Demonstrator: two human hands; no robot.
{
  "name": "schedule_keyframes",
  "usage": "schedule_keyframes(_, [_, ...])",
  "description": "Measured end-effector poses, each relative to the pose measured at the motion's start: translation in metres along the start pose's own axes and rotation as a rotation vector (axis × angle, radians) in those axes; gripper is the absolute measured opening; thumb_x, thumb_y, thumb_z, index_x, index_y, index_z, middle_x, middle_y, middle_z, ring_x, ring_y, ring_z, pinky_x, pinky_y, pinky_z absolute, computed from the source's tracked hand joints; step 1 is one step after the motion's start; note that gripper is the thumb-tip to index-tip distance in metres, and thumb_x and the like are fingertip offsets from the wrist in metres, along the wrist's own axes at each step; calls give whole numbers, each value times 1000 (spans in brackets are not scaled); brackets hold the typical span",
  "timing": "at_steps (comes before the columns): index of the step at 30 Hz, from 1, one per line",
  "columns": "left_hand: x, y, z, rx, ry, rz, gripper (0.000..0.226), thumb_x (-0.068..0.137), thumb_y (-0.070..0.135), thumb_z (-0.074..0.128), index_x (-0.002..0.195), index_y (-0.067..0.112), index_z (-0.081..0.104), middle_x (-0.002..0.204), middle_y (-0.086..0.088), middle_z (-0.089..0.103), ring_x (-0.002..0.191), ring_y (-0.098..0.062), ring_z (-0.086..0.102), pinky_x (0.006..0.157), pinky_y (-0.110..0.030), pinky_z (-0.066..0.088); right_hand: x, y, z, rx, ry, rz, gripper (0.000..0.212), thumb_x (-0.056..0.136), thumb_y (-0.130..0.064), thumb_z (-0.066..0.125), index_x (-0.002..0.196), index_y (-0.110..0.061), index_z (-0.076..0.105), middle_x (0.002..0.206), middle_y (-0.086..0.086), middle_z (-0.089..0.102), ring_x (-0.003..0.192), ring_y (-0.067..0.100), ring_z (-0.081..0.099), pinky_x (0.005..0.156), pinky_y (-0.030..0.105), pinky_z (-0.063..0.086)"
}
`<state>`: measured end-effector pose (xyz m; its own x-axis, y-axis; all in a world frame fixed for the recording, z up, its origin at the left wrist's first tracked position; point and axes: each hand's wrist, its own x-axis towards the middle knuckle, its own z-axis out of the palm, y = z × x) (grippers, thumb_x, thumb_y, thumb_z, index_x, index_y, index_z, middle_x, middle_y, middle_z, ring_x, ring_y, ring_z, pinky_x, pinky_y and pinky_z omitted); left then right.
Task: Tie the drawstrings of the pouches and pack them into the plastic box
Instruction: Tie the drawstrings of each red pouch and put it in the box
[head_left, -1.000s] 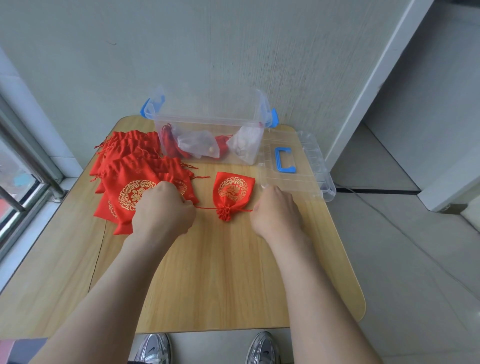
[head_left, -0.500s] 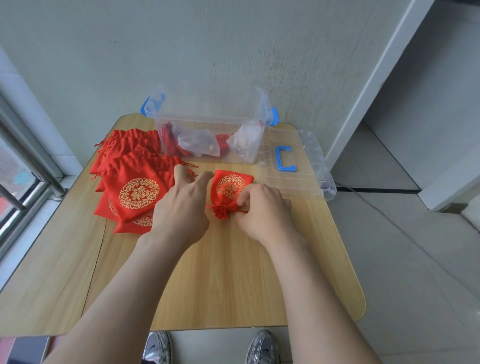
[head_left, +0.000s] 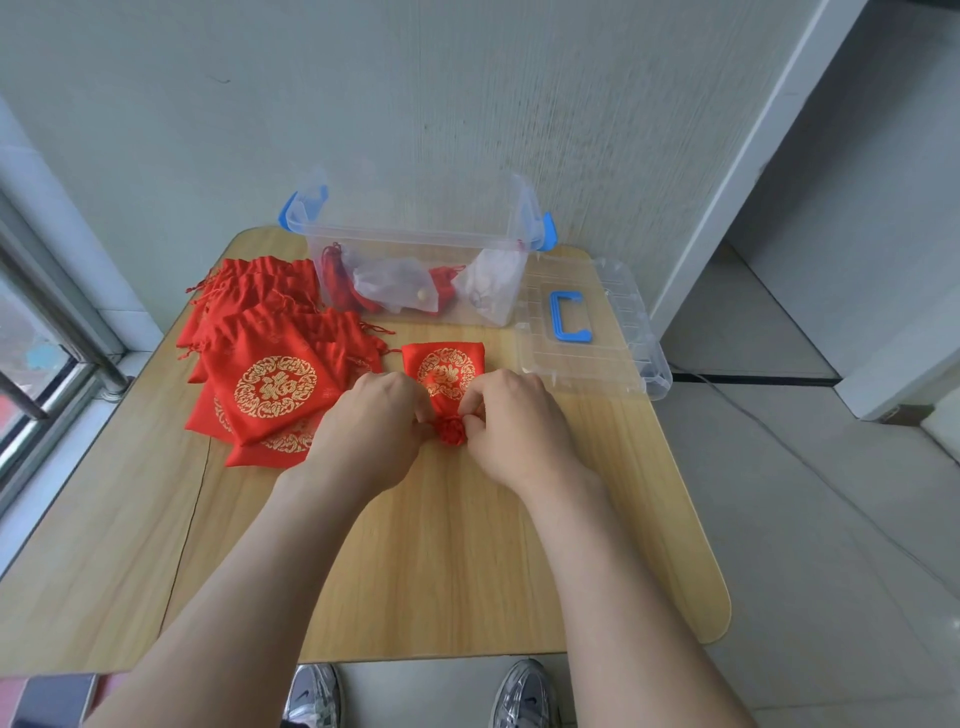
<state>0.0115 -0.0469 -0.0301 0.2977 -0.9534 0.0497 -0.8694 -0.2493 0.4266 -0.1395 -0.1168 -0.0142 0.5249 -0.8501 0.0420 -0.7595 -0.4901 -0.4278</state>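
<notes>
Wooden table (head_left: 426, 561): work surface. Clear plastic box (head_left: 415, 240) at the far edge, open, with a few red pouches and pale bags inside; its lid (head_left: 613, 364) lies flat just to the right. Pile of untied red pouches (head_left: 270, 384) at left.

The pouch (head_left: 447, 369) in work lies flat between pile and lid, with its gathered neck (head_left: 453, 431) toward me. My left hand (head_left: 371, 421) and right hand (head_left: 514, 415) pinch it on either side of that neck, fingers curled tight. The drawstrings are hidden under my fingertips.

Judgement: light, limp satin-like cloth, likely slippery, and it won't hold shape. Best taken at the bunched neck, not the flat body. The cords are thin, so a fingertip pinch and an even pull.
</notes>
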Motion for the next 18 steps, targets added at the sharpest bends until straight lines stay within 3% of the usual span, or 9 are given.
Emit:
schedule_keyframes(3, [3, -1, -2, -52, -40, 7, 13, 98, 22, 66, 99, 29, 76, 101, 8, 73, 106, -27, 65, 92, -47, 55, 0, 0, -2, -8, -35, 1, 14, 99, -15, 64, 107, -26, 69, 109, -1, 71, 109, 25, 63, 97, 43, 51])
schedule_keyframes(6, [2, 7, -6, 21, -54, -33, 20, 103, 25, 53, 106, 34, 71, 104, 13, 66, 113, -22, 48, 94, -43, 34, 1, 1, -3, 23, -58, -3, 15, 99, -14, 62, 103, -29, 63, 101, -4, 70, 106, 24, 62, 98, 43, 50])
schedule_keyframes(8, [0, 12, -9, 23, -87, -37, 21, 101, 24, 50, 106, 32, 70, 105, 12, 66, 113, -23, 47, 94, -44, 31, 1, 2, -4, 94, -88, 1, 18, 97, -13, 60, 100, -30, 62, 94, -5, 67, 101, 23, 63, 92, 41, 53])
schedule_keyframes(11, [-3, 16, -13, -71, -133, -36, 21, 97, 20, 50, 99, 24, 70, 97, 5, 69, 105, -26, 58, 97, -45, 43, 1, 2, -6, 214, -144, 36, 23, 97, -10, 53, 104, -26, 68, 93, -4, 64, 89, 20, 65, 69, 30, 51])
schedule_keyframes(14, [-3, 19, -13, -178, -124, -17, 25, 102, 20, 47, 82, 12, 60, 81, -4, 65, 82, -27, 59, 76, -41, 47, 2, 3, -7, 251, -160, 47, 24, 99, -11, 46, 99, -24, 67, 92, -3, 64, 78, 18, 65, 58, 27, 45])
schedule_keyframes(16, [-3, 20, -13, -183, -117, 15, 34, 107, 26, 48, 77, 10, 52, 74, -4, 59, 71, -23, 54, 66, -35, 41, 3, 2, -6, 273, -158, 51, 25, 101, -14, 43, 101, -24, 66, 96, 0, 66, 81, 20, 65, 61, 29, 49])
schedule_keyframes(18, [-3, 17, -11, -146, -111, 49, 33, 109, 29, 51, 80, 13, 53, 75, -2, 60, 71, -21, 55, 66, -35, 40, 4, 2, -5, 293, -157, 54, 25, 105, -18, 42, 104, -24, 66, 103, 0, 67, 90, 21, 65, 71, 32, 53])
